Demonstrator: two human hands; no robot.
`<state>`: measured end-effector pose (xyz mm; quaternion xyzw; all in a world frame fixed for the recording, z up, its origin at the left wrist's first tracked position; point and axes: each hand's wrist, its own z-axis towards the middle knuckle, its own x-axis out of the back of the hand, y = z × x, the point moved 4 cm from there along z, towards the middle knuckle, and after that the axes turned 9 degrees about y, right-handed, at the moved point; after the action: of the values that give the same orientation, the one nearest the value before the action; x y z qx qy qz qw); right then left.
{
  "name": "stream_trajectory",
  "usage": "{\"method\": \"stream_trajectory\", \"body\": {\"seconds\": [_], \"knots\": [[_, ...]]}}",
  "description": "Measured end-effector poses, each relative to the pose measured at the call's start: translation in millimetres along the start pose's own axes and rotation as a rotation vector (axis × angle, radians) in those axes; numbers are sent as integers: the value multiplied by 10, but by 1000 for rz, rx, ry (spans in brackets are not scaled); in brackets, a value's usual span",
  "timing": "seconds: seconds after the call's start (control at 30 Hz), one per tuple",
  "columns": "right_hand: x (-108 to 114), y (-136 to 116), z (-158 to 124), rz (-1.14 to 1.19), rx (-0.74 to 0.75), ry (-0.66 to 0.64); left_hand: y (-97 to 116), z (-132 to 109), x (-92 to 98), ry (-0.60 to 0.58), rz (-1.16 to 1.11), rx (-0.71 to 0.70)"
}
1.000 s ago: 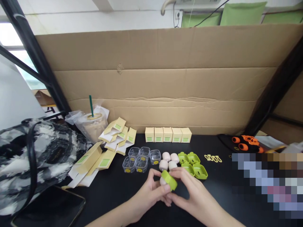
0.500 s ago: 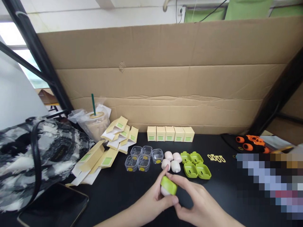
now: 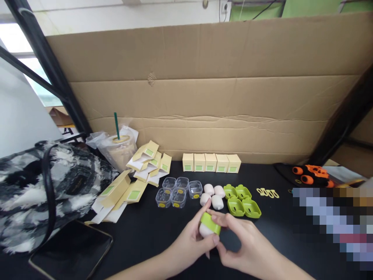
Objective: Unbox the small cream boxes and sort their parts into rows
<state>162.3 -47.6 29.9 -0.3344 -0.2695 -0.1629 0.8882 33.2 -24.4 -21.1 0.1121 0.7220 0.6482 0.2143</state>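
Observation:
Between my two hands, low in the middle of the head view, is a small rounded white piece with a green cap (image 3: 210, 223) over its upper right side. My left hand (image 3: 190, 241) grips it from the left, thumb below and fingers behind. From the right, my right hand (image 3: 243, 237) pinches the green cap with its fingertips. Just beyond are several rounded white pieces (image 3: 217, 202) in a cluster. Beside them lie several open green caps (image 3: 236, 206), hollow side up. Several clear plastic cups (image 3: 178, 198) with yellow stickers stand to the left.
A row of small cream boxes (image 3: 210, 163) stands before the cardboard wall (image 3: 210, 97). Unfolded boxes (image 3: 136, 190), a bagged drink (image 3: 121, 149), a fluffy bag (image 3: 78, 182) and a phone (image 3: 71, 249) are left. Yellow rings (image 3: 268, 193) and an orange toy (image 3: 313, 175) lie right.
The capped piece has turned slightly in my hands, showing more of its white side. The right fingers have shifted on the green cap. The whole view has moved a little.

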Motion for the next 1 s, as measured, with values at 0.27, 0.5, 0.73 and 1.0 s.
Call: {"method": "stream_trajectory", "body": {"seconds": [0.27,0.5,0.73,1.0], "knots": [[128,74,30,91,-80,-203,117,-76,5,-229,132,12],[379,187,117,124,-148,-56,222,-113,132,-140,516,-66],[659,359,111,129,-231,337,370,12,69,22,1162,-571],[292,226,35,220,-220,137,381,3,104,166,1135,-675]]}}
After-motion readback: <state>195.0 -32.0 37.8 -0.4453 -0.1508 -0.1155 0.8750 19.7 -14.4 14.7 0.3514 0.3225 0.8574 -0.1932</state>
